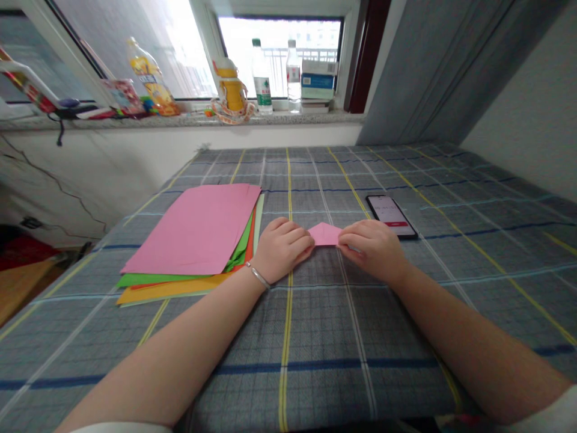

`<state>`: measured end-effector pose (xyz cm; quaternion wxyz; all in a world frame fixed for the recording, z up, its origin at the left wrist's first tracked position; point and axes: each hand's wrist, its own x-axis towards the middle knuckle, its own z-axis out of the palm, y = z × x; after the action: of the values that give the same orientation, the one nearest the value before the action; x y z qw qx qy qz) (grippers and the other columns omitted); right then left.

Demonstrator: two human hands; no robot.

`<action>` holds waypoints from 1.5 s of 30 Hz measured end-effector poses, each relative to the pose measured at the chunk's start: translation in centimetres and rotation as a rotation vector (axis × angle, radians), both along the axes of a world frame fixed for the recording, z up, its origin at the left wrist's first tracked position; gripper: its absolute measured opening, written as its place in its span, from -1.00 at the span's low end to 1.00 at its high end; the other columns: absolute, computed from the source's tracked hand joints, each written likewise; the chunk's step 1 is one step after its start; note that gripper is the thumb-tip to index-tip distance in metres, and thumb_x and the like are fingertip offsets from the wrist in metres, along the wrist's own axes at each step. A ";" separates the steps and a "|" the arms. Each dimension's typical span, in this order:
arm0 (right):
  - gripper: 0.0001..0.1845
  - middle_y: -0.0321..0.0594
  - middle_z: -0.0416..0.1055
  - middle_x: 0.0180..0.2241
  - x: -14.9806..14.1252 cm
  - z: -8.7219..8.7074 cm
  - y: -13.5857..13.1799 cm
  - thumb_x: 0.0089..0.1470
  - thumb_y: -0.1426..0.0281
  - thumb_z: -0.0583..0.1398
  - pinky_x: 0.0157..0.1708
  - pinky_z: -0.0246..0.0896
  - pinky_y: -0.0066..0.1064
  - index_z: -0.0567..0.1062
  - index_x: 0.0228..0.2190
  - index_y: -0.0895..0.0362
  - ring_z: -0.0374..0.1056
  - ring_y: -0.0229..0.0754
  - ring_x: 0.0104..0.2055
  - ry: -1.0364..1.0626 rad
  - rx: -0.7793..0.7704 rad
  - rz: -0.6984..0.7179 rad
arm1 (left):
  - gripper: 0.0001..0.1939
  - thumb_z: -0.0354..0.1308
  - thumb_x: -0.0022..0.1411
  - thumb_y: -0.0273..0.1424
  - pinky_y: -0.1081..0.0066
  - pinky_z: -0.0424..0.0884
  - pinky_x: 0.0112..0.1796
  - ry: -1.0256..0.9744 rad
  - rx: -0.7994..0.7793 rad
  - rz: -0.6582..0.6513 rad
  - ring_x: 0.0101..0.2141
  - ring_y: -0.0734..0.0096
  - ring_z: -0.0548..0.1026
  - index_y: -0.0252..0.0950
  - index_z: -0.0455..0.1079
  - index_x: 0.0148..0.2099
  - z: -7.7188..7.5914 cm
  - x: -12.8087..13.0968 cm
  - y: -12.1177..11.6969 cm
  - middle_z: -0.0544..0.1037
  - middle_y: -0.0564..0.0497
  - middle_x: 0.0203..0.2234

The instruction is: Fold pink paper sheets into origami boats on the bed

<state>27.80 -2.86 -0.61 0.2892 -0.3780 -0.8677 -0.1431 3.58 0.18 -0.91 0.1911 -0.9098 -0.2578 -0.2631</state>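
Note:
A small folded piece of pink paper (325, 234) lies low over the plaid cloth, with a shallow peak along its far edge. My left hand (285, 245) has its fingers closed on the paper's left end; a silver bangle circles that wrist. At the right end, the fingers of my right hand (370, 246) pinch the same paper. Both ends of the paper are hidden under my fingers. Left of my left hand rests a stack of coloured sheets (193, 228), pink on top, with green, orange and yellow edges showing beneath.
A phone (392, 216) with its screen lit lies beyond my right hand on the plaid cloth (324, 337). Along the windowsill (180, 122) stand a juice bottle (151, 78), a yellow drinking bottle (232, 87), two clear bottles and stacked boxes (319, 84).

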 end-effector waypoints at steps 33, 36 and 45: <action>-0.93 -0.20 0.49 -0.08 2.2 0.0 0.2 0.01 0.43 0.25 -0.06 0.28 -0.21 0.48 -0.38 0.04 0.37 -0.10 -0.02 -0.029 -0.409 0.131 | -0.63 0.04 0.29 -0.10 0.32 0.34 -0.26 0.001 -0.478 0.281 -0.27 0.25 0.52 -0.26 0.42 -0.07 -0.8 -0.6 0.2 0.57 -0.05 -0.31; -0.90 -0.18 0.48 -0.07 2.4 -0.3 0.4 -0.02 0.36 0.28 -0.06 0.28 -0.21 0.49 -0.37 0.05 0.37 -0.08 -0.03 -0.059 -0.455 0.124 | -0.56 0.15 0.16 -0.02 0.27 0.34 -0.20 0.079 -0.419 0.269 -0.23 0.20 0.48 -0.24 0.45 -0.08 -0.8 -0.4 -0.2 0.53 -0.07 -0.25; -0.38 -0.10 0.48 -0.10 2.3 -1.3 0.5 -0.16 0.18 0.37 -0.14 0.32 -0.14 0.41 -0.04 0.08 0.40 0.02 -0.10 -0.024 -0.461 -0.184 | -0.57 0.24 0.09 -0.06 0.20 0.34 -0.12 0.072 -0.491 0.233 -0.18 0.16 0.41 -0.28 0.42 -0.13 -1.3 -0.2 -0.6 0.46 -0.10 -0.21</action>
<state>30.12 -2.35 -1.93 0.1709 -0.5099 -0.8426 0.0286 3.41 -0.38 -2.20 0.0027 -0.9019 -0.4099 -0.1363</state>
